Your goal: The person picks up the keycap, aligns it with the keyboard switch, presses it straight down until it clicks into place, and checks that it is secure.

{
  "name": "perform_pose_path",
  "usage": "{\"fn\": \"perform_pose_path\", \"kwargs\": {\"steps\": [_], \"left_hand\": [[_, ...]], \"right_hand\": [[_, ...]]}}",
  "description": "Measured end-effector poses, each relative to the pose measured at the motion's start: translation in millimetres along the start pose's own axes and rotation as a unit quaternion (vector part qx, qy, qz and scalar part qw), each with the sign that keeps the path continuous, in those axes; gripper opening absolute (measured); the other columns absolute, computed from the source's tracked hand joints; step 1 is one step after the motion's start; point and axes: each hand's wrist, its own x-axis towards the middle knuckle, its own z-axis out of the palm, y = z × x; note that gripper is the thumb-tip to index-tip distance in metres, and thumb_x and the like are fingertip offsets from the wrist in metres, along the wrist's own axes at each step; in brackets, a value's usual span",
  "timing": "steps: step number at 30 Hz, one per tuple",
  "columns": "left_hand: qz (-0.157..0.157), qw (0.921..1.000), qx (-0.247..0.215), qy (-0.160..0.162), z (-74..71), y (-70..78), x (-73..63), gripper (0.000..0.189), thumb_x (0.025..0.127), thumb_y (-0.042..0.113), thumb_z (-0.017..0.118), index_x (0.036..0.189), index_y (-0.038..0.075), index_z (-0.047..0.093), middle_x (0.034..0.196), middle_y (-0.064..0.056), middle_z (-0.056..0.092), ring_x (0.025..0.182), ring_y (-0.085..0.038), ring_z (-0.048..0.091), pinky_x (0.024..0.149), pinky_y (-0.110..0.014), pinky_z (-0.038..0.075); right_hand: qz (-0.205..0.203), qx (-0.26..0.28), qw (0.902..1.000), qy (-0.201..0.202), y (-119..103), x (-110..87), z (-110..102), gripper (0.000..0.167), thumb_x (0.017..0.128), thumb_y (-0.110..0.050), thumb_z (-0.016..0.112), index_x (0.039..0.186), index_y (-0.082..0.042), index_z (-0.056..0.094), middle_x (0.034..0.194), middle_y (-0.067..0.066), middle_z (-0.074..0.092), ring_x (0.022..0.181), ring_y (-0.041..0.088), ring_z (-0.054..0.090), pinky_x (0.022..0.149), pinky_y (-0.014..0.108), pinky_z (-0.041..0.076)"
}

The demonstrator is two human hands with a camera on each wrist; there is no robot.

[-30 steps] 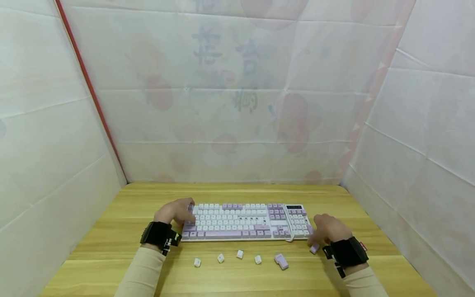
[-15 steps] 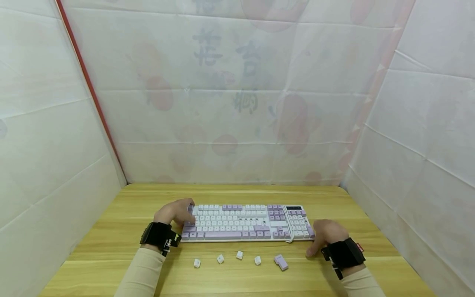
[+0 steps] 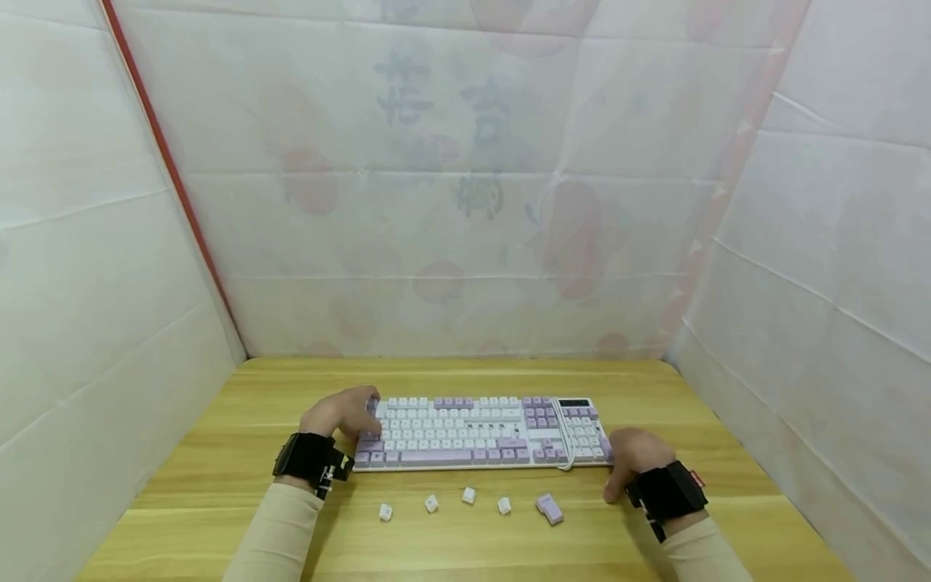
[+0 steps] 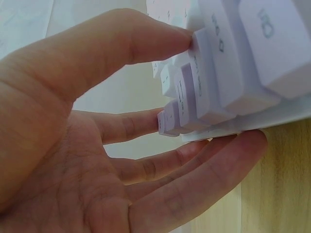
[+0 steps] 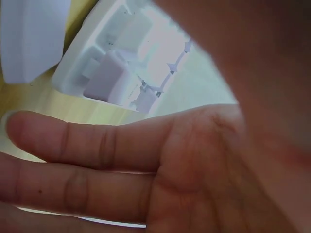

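A white and lilac computer keyboard point(image 3: 451, 436) lies across the table. My left hand point(image 3: 340, 414) grips its left end. In the left wrist view the thumb point(image 4: 160, 41) presses on the side keys, while the fingers lie along and below the edge. At the front right corner, my right hand point(image 3: 640, 457) rests with its thumb down by the table. The right wrist view shows straight fingers point(image 5: 82, 141) holding nothing. A lilac keycap point(image 5: 31, 41) is close by that corner, covered by the hand in the head view.
Several white keycaps, one of them a keycap point(image 3: 469, 495) nearest the keyboard, lie in front of it, with a lilac L-shaped keycap point(image 3: 550, 509). A bundled white cable point(image 3: 563, 436) crosses the keyboard's right part. Bare sockets point(image 3: 490, 426) show among the keys. White cloth walls point(image 3: 465, 202) surround the table.
My right hand has shifted slightly left and nearer. The lilac keycap by its thumb, visible a second ago, is now hidden in the head view. My left hand has stayed put.
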Motion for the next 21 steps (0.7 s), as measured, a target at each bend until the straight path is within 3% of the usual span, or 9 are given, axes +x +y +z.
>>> {"fn": "perform_pose_path", "kwargs": {"steps": [4,8,14,21], "left_hand": [[0.010,0.9997,0.024,0.004,-0.7,-1.0,0.9,0.068,0.077,0.014,0.077,0.139,0.000,0.051,0.138,-0.024,0.057,0.108,-0.032,0.061,0.095,-0.051,0.053],[0.019,0.9994,0.030,0.000,-1.8,-1.3,0.3,0.070,0.078,0.014,0.077,0.140,-0.001,0.050,0.140,-0.027,0.055,0.116,-0.036,0.059,0.102,-0.058,0.049],[0.022,0.9993,0.031,-0.001,-2.3,-2.3,-0.5,0.070,0.079,0.015,0.078,0.140,-0.002,0.050,0.142,-0.028,0.054,0.117,-0.036,0.058,0.104,-0.059,0.048],[0.016,0.9998,0.009,-0.011,-2.6,-1.7,0.7,0.072,0.080,0.013,0.077,0.143,-0.003,0.047,0.141,-0.027,0.053,0.102,-0.030,0.058,0.089,-0.046,0.052]], "right_hand": [[0.005,0.003,1.0000,-0.004,-0.6,-1.2,-0.3,0.047,0.055,-0.018,0.099,0.076,-0.010,0.058,0.075,0.003,0.054,0.070,0.020,0.049,0.061,0.030,0.041],[0.007,0.007,0.9999,-0.006,-0.2,-1.3,-0.5,0.046,0.055,-0.014,0.098,0.078,-0.010,0.059,0.076,0.003,0.055,0.071,0.020,0.050,0.061,0.030,0.042],[-0.005,0.003,1.0000,-0.001,0.8,1.2,-0.8,0.046,0.055,-0.013,0.098,0.078,-0.009,0.058,0.076,0.004,0.054,0.070,0.020,0.050,0.060,0.030,0.041],[-0.008,0.006,0.9999,-0.011,2.2,3.2,-2.6,0.046,0.061,-0.015,0.097,0.083,-0.008,0.057,0.079,0.005,0.055,0.072,0.022,0.051,0.062,0.031,0.042]]}}
